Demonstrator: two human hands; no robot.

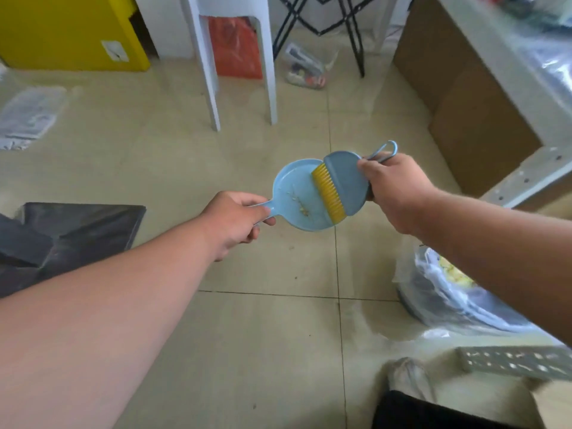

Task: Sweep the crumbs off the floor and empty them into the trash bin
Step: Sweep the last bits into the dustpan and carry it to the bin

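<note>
My left hand grips the handle of a small light-blue dustpan, held above the tiled floor. Pale crumbs lie in the pan. My right hand grips a blue hand brush with yellow bristles; the bristles rest on the pan's right side. A bin lined with a clear plastic bag stands at the lower right, partly hidden by my right forearm.
A white stool stands ahead, with an orange bag under it. A yellow box is at the far left, a black sheet on the floor at left, and a cardboard-sided table at right.
</note>
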